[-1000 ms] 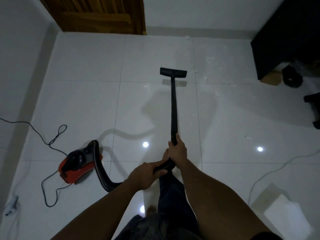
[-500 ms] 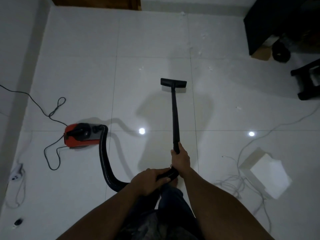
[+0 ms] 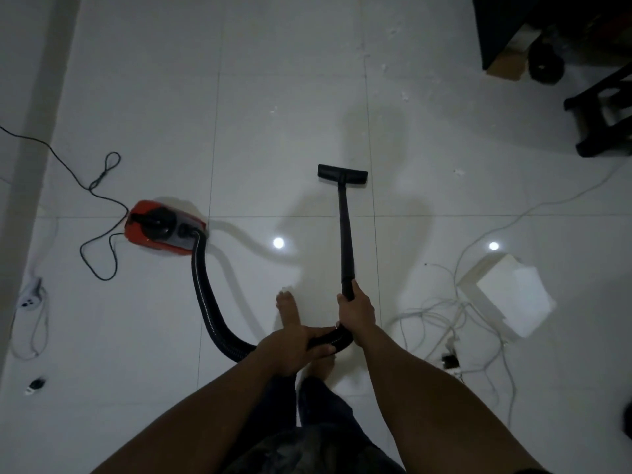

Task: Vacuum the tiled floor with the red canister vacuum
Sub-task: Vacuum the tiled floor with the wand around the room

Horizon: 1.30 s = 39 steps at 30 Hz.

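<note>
The red canister vacuum [image 3: 160,230] sits on the white tiled floor [image 3: 290,97] at the left. Its black ribbed hose [image 3: 205,295] curves down and right to my hands. My left hand [image 3: 294,347] grips the hose end by the handle. My right hand [image 3: 355,313] grips the lower end of the black wand [image 3: 346,234]. The wand runs up to the flat black floor nozzle [image 3: 342,174], which rests on the tiles just left of a grout line. Small white crumbs [image 3: 403,95] lie scattered on the tiles beyond the nozzle.
The vacuum's black power cord [image 3: 99,186] loops at the left toward a power strip [image 3: 30,295]. A white box [image 3: 513,299] and tangled white cables [image 3: 441,316] lie to the right. Dark furniture [image 3: 547,25] and a black stool [image 3: 605,111] stand at the upper right. My bare foot [image 3: 289,309] is beside the hose.
The nozzle has been drawn back toward me across the tiles. The view has tilted down, so the wooden door is out of frame. The canister has turned and sits further up the frame.
</note>
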Each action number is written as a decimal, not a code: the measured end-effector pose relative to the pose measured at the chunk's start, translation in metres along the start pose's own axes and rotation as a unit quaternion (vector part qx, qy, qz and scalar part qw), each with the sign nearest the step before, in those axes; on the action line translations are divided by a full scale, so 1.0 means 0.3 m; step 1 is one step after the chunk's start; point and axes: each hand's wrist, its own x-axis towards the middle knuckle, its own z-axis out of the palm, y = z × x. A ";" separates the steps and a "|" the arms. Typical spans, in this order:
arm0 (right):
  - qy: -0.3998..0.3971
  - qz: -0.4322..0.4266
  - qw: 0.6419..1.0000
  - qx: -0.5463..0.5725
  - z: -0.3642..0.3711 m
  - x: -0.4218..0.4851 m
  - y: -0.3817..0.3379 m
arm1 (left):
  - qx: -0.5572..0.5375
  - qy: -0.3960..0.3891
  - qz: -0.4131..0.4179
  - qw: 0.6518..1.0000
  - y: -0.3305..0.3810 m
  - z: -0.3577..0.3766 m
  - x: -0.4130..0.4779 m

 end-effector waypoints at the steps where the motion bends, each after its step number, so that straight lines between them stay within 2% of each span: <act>1: -0.003 0.002 1.000 -0.002 -0.009 -0.014 0.038 | -0.007 -0.006 0.002 1.000 0.037 0.010 -0.031; 4: -0.005 0.000 1.000 -0.004 -0.033 -0.040 0.108 | -0.009 -0.037 0.026 0.999 0.110 0.032 -0.085; 9: -0.010 0.002 1.000 -0.004 -0.065 -0.025 0.175 | -0.010 -0.053 0.020 0.998 0.153 0.062 -0.087; 15: -0.020 -0.009 1.000 0.004 -0.101 0.054 0.132 | 0.008 -0.031 0.015 0.999 0.202 0.011 -0.015; 23: -0.034 -0.004 0.999 0.002 -0.210 0.268 -0.073 | -0.043 -0.040 -0.012 0.998 0.301 -0.195 0.168; 27: -0.039 -0.007 0.999 -0.003 -0.249 0.375 -0.201 | -0.038 -0.023 -0.035 0.998 0.274 -0.274 0.287; 39: -0.055 -0.017 0.998 -0.011 -0.344 0.677 -0.571 | -0.087 -0.004 0.003 0.996 0.419 -0.697 0.486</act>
